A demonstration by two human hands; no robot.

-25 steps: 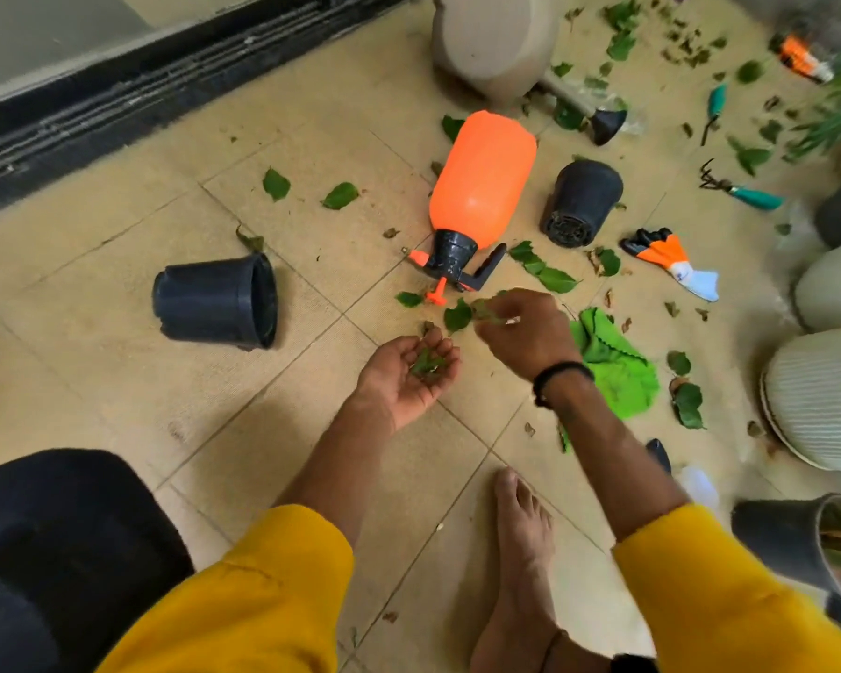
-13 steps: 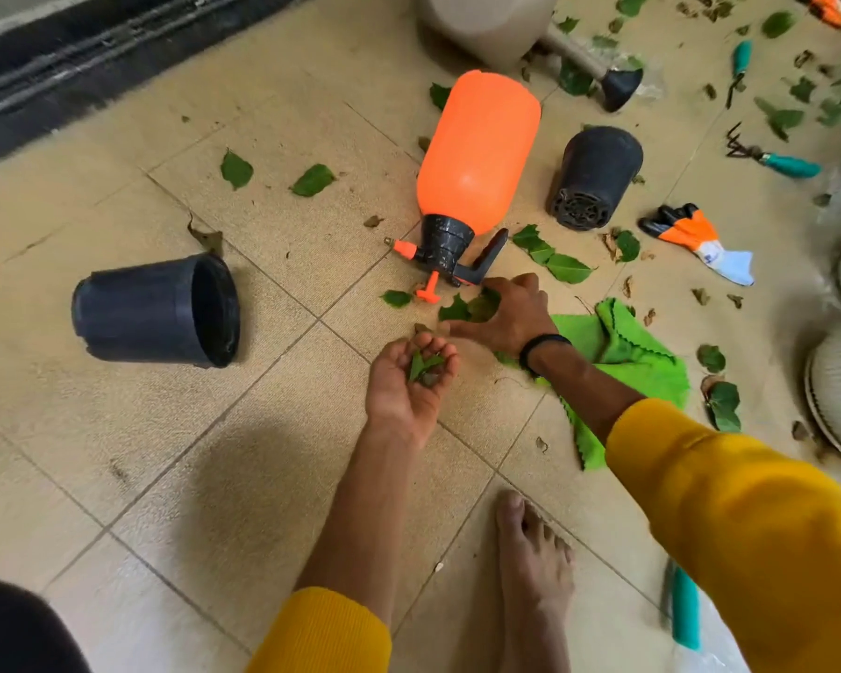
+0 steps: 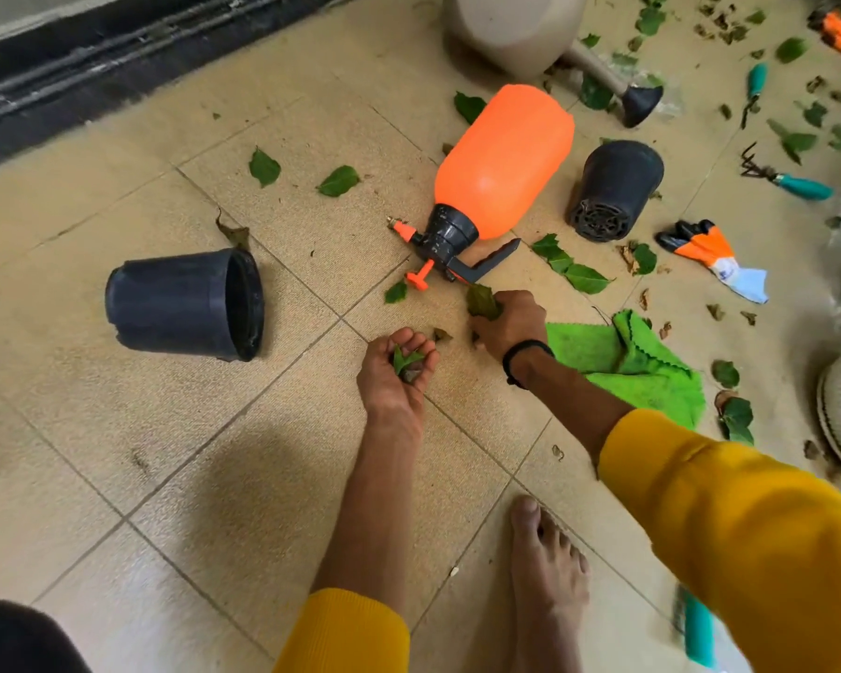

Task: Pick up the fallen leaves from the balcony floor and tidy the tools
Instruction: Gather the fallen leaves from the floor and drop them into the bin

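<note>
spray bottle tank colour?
Orange tank, black pump head; clearest in the head view.

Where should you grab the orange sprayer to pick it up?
Probably by the black handle at the sprayer's neck. The sprayer lies on its side, with the head pointing toward the person and the handle sticking out to the right, off the floor. Come from the near side, by the right hand, and curl fingers round it. The orange tank looks too fat for one hand.
</note>
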